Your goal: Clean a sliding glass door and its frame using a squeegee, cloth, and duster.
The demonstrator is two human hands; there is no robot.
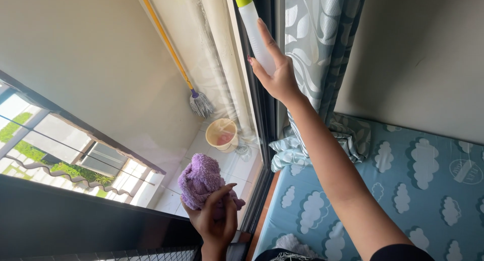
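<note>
Item 1: fluffy purple microfibre cloth [200, 179], bunched into a ball, low centre of view, pressed against the glass pane of the sliding window [151, 89]. Held by the left hand [216, 218], fingers curled tight around the cloth's lower part, thumb across the front.

Item 2: slim white plastic spray bottle with lime-green top [252, 26], raised high beside the dark window frame [262, 104]. Held by the right hand [275, 69], fingers closed around the bottle body, index finger stretched up along its side, arm fully extended.

Surroundings, indoors: grey-blue curtain with pale leaf print [317, 44], hanging just right of the frame and touching the right hand's back; its lower end lies crumpled on a mattress in a light-blue sheet with white cloud print [403, 190]. Plain beige wall [423, 54] behind.

Surroundings, beyond the glass: yellow-handled string mop [194, 97] leaning on the balcony wall; 1 cream plastic bucket [222, 135] on white floor tiles, near the mop head.
</note>
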